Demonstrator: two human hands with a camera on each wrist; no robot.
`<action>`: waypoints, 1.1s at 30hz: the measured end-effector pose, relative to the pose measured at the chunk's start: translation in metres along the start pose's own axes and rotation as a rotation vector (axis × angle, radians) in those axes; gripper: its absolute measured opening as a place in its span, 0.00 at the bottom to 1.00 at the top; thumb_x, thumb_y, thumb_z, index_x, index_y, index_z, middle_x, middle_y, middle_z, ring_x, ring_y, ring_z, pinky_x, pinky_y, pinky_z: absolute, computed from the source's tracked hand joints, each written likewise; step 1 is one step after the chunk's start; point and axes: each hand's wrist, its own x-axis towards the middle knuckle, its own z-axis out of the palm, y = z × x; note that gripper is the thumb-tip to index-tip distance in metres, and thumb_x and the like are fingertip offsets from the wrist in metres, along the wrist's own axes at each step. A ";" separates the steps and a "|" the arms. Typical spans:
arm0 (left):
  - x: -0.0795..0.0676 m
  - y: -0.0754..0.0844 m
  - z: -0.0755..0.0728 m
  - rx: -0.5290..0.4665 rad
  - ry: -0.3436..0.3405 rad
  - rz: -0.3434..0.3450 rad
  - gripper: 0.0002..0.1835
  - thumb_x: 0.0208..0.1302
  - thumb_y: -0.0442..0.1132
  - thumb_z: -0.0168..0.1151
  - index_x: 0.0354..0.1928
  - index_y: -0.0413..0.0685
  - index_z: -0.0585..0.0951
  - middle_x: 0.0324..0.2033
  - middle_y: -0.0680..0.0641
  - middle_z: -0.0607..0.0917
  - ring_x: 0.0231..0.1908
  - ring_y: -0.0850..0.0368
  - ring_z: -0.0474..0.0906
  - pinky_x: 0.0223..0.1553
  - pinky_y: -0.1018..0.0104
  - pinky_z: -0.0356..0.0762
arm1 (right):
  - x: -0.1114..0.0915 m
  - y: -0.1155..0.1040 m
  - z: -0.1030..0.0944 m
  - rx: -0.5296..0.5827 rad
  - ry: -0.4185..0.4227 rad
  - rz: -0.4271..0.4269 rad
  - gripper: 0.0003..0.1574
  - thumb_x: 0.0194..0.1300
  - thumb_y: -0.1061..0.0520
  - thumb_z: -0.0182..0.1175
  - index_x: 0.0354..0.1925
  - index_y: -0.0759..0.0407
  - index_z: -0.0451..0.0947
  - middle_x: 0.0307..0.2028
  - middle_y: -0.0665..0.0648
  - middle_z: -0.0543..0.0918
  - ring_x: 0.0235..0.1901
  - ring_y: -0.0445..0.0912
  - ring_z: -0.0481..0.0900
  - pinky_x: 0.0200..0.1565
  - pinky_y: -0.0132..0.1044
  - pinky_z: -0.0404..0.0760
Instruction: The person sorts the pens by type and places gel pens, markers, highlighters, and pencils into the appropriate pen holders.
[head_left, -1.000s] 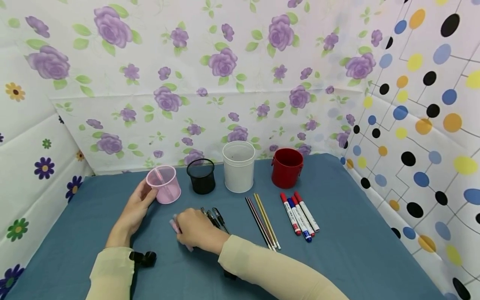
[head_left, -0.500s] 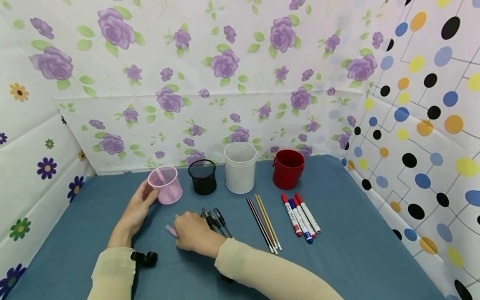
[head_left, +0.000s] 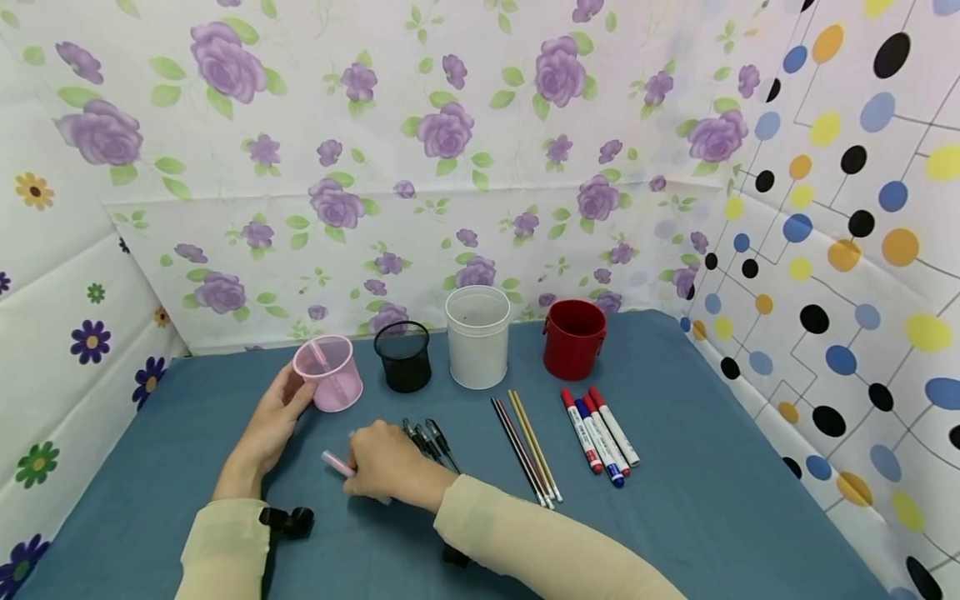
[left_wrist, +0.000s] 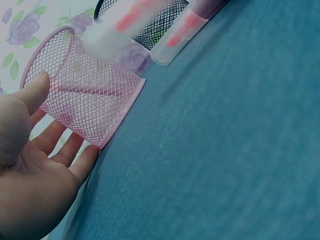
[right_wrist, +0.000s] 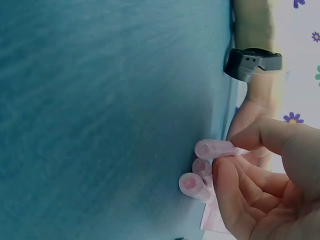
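- Left hand (head_left: 270, 421) grips round pink mesh cup (left_wrist: 95, 109).
- Right hand (head_left: 390, 465) pinches pale-pink tubular pen (right_wrist: 216, 149) beside two similar pens (right_wrist: 193, 185).
- Slim black pens (head_left: 438, 435) lie just beside it, partly hidden.

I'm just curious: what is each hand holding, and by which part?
The left hand holds the pink mesh cup by its side; the right hand pinches a pink pen, exactly where along its length is unclear.
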 end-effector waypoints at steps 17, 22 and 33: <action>-0.002 0.001 0.002 -0.015 -0.014 0.029 0.42 0.84 0.51 0.53 0.87 0.53 0.43 0.83 0.35 0.51 0.81 0.38 0.48 0.63 0.83 0.64 | 0.009 0.023 -0.028 0.299 0.045 -0.015 0.04 0.68 0.58 0.72 0.40 0.51 0.85 0.28 0.43 0.84 0.23 0.32 0.79 0.27 0.24 0.78; -0.001 0.002 0.001 -0.020 -0.013 0.026 0.42 0.84 0.51 0.53 0.88 0.53 0.43 0.83 0.35 0.52 0.81 0.40 0.49 0.62 0.84 0.64 | 0.016 0.034 -0.039 0.362 0.110 -0.078 0.04 0.70 0.59 0.70 0.43 0.53 0.84 0.30 0.44 0.87 0.25 0.31 0.79 0.30 0.24 0.78; 0.000 0.001 0.000 -0.026 -0.002 0.026 0.42 0.84 0.49 0.53 0.87 0.51 0.44 0.82 0.34 0.54 0.80 0.41 0.50 0.61 0.85 0.64 | 0.031 0.053 -0.061 0.446 0.215 -0.040 0.08 0.73 0.59 0.66 0.50 0.55 0.85 0.36 0.49 0.90 0.31 0.34 0.83 0.35 0.27 0.80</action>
